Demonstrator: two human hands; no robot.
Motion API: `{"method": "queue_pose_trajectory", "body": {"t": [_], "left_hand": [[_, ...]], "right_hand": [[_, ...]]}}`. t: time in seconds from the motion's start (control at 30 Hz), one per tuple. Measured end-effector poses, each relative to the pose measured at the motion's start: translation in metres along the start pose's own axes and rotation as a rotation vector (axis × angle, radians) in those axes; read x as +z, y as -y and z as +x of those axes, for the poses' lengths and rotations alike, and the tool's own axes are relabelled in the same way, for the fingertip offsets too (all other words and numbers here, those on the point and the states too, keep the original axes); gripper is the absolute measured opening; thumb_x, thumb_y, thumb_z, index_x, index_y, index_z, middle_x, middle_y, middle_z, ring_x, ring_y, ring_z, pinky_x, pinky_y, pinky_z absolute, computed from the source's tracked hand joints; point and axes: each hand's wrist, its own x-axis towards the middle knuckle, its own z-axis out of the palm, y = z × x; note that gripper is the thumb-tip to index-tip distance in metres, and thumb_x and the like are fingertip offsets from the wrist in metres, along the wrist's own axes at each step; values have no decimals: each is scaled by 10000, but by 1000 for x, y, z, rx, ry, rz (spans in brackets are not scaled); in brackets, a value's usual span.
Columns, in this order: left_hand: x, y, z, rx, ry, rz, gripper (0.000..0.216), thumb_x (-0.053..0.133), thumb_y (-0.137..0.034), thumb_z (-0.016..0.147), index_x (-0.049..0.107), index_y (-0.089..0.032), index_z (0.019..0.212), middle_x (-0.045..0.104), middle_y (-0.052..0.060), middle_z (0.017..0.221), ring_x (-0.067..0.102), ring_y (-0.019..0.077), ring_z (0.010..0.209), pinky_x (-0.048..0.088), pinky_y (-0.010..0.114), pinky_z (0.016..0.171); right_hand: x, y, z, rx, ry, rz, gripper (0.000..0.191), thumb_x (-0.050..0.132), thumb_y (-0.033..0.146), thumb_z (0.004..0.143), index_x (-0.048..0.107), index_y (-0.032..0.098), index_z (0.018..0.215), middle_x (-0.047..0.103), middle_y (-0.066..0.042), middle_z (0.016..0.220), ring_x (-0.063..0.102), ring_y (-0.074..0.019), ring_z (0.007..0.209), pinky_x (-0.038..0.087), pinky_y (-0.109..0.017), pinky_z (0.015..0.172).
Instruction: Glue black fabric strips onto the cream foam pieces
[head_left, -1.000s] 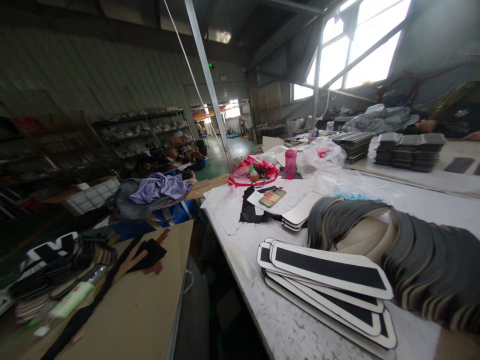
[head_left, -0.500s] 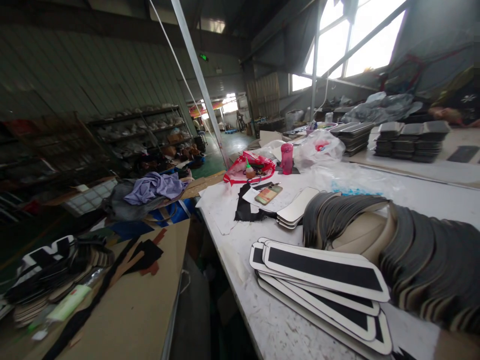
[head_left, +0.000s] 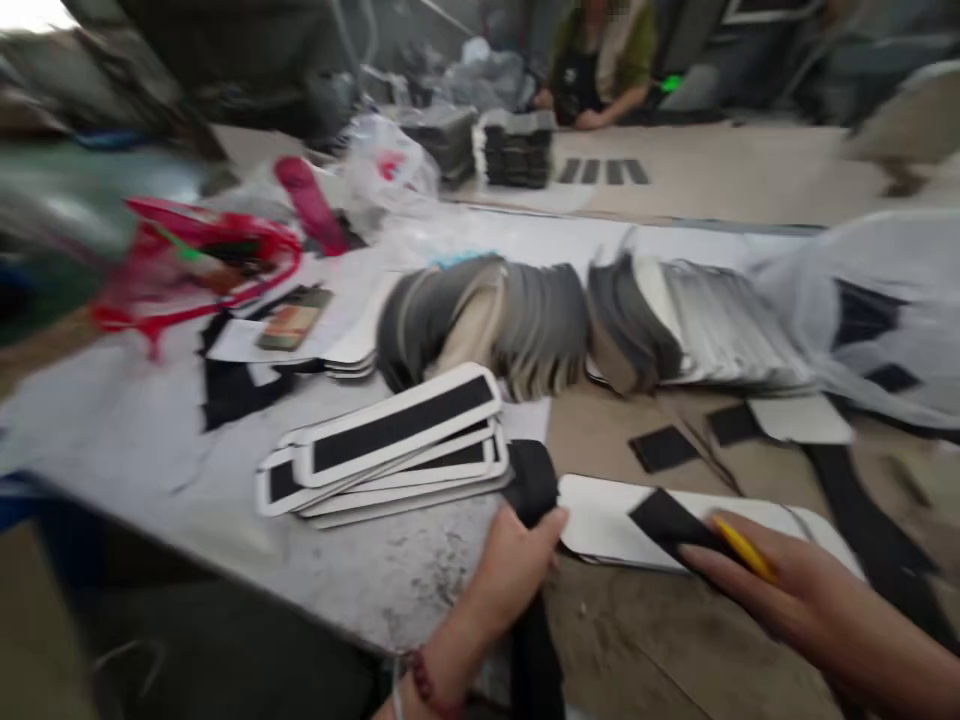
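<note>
My left hand (head_left: 517, 565) is closed on a black strip (head_left: 534, 478); part of it curls above the fingers and a length hangs below. A beaded bracelet is on that wrist. Further right, my right hand (head_left: 787, 585) grips a flat black piece (head_left: 664, 518) together with a slim yellow tool (head_left: 742, 548), whose kind I cannot make out. Both are over a small stack of white rounded panels (head_left: 592, 515). Just left of my hands lies a fanned pile of white panels with black centres (head_left: 397, 430).
Rows of curved grey pieces (head_left: 544, 325) stand behind the panels. Black scraps (head_left: 664, 448) and a long black strip (head_left: 862, 500) lie on brown board. A phone (head_left: 294, 318), a red-edged bag (head_left: 262, 280) and a pink bottle (head_left: 307, 205) are left. Across the table sits a person (head_left: 600, 80).
The view has swung right and down. Both my hands have come into view, holding black material, and the white panels under them now show. The person opposite shows more fully.
</note>
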Motion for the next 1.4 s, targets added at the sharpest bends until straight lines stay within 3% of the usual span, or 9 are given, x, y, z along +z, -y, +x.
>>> {"method": "queue_pose_trajectory", "body": {"t": [0.07, 0.3, 0.43, 0.67, 1.2, 1.4], "left_hand": [[0, 7, 9, 12, 37, 42, 451, 606, -457, 801, 486, -176, 469, 469, -15, 462, 436, 114, 489, 348, 253, 534], [-7, 9, 11, 53, 79, 40, 379, 590, -472, 797, 512, -178, 571, 507, -18, 503, 436, 113, 493, 327, 233, 503], [-7, 9, 13, 38, 96, 31, 377, 585, -473, 800, 510, -173, 584, 497, -17, 510, 433, 110, 492, 333, 231, 495], [-5, 4, 13, 15, 105, 38, 356, 587, -462, 798, 532, -170, 603, 510, -15, 516, 447, 113, 495, 346, 226, 487], [6, -6, 16, 3, -47, 166, 307, 685, -405, 673, 541, -172, 534, 496, -24, 418, 433, 112, 401, 326, 222, 409], [8, -3, 17, 15, -50, 179, 286, 655, -408, 683, 567, -156, 581, 523, -15, 452, 465, 124, 420, 349, 223, 413]], "right_hand": [[-4, 1, -1, 51, 129, 21, 229, 485, 413, 878, 585, 231, 782, 654, -53, 798, 588, -226, 755, 428, -316, 688], [-10, 26, 42, 31, 426, 120, 193, 547, 350, 796, 550, 177, 710, 575, 24, 637, 503, -128, 589, 320, -214, 518], [-10, 32, 60, 20, 550, 19, 134, 554, 279, 778, 558, 171, 699, 587, 20, 624, 494, -109, 547, 309, -203, 493], [-8, 37, 76, 68, 542, -115, 118, 554, 276, 790, 590, 180, 730, 625, 6, 623, 520, -108, 531, 299, -199, 470], [-2, 39, 75, 35, 465, -232, 167, 543, 290, 755, 661, 173, 768, 637, -26, 620, 539, -132, 529, 270, -224, 468], [-1, 40, 71, 35, 422, -259, 232, 544, 326, 746, 682, 157, 823, 673, -72, 696, 578, -163, 585, 292, -233, 481]]}}
